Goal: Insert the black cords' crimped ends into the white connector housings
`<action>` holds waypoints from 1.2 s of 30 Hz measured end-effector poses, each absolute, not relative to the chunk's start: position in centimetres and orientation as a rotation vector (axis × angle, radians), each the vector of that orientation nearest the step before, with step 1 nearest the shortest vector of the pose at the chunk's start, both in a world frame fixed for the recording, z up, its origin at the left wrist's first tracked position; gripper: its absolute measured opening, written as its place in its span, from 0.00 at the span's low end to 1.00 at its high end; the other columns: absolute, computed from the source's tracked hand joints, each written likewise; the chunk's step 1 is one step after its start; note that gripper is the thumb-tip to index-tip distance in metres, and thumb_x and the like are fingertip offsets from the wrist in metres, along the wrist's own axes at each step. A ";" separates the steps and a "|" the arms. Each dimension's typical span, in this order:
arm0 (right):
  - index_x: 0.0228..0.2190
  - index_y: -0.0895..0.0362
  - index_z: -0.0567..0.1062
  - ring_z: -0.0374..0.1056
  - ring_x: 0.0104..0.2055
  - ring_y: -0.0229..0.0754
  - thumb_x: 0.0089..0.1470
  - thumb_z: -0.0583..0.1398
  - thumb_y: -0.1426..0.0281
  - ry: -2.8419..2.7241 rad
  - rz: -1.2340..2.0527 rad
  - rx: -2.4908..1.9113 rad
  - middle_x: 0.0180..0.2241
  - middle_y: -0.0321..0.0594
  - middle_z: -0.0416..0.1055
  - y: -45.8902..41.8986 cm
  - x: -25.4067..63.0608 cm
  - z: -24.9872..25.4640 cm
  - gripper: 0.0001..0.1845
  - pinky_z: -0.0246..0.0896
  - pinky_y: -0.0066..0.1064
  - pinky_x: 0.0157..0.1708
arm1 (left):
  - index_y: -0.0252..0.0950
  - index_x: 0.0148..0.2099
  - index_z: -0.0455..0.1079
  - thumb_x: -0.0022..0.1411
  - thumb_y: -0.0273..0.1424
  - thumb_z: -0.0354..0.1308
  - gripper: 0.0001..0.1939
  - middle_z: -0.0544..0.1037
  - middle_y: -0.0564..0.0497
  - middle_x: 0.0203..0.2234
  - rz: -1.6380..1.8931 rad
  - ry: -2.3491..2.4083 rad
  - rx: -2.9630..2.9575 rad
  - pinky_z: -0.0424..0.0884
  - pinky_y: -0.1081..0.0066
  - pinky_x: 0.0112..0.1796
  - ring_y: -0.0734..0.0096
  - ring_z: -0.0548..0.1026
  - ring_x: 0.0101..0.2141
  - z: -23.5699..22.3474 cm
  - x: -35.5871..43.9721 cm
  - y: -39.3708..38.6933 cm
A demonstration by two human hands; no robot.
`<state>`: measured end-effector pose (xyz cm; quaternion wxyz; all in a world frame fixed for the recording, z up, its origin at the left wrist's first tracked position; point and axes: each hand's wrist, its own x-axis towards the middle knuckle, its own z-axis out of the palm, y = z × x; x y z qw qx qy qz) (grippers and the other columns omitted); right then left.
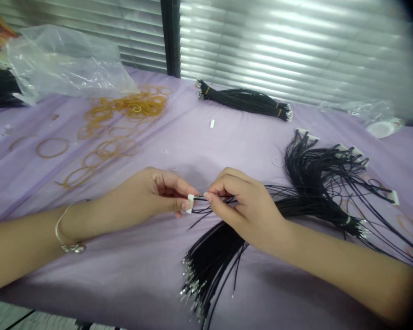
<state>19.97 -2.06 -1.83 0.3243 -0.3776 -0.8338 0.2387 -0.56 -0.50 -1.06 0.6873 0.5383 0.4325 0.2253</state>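
My left hand (151, 195) pinches a small white tag (190, 203) between thumb and fingers. My right hand (242, 206) is closed on thin black cords (198, 198) that run into that tag. Beneath my right hand lies a loose bundle of black cords with metal clasps (206, 261), fanning toward the table's front edge. More black cords with white tags (326, 174) lie tangled to the right.
A lilac cloth (141, 275) covers the table. Several tan rubber bands (124, 114) are scattered at back left, near a clear plastic bag (62, 59). A tied bundle of black cords (244, 101) lies at the back centre. Another plastic bag (375, 117) sits at far right before window blinds.
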 end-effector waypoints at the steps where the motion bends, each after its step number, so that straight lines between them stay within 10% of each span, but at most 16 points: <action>1: 0.26 0.62 0.69 0.59 0.30 0.29 0.54 0.56 0.74 -2.195 0.618 -1.001 0.26 0.36 0.64 -2.0 20.0 -1.8 0.06 0.54 0.22 0.30 | 0.34 0.34 0.75 0.50 0.23 0.62 0.06 0.76 0.57 0.22 0.507 0.965 1.210 0.67 0.84 0.27 0.83 0.70 0.23 -1.2 -0.6 -0.5; 21: 0.37 0.65 0.69 0.60 0.40 0.38 0.55 0.54 0.75 -2.387 0.179 -0.823 0.36 0.46 0.66 -2.8 20.5 -0.4 0.08 0.60 0.32 0.41 | 0.35 0.43 0.71 0.56 0.28 0.60 0.11 0.74 0.55 0.28 0.622 0.962 1.312 0.69 0.81 0.31 0.81 0.71 0.27 -1.2 -0.5 -0.7; 36: 0.33 0.61 0.64 0.59 0.38 0.35 0.58 0.49 0.74 -2.551 0.781 -1.093 0.35 0.41 0.65 -3.2 20.4 -0.9 0.05 0.58 0.29 0.39 | 0.32 0.33 0.61 0.53 0.25 0.62 0.11 0.67 0.57 0.26 0.688 0.849 1.298 0.63 0.79 0.31 0.82 0.66 0.29 -2.4 -0.6 -0.1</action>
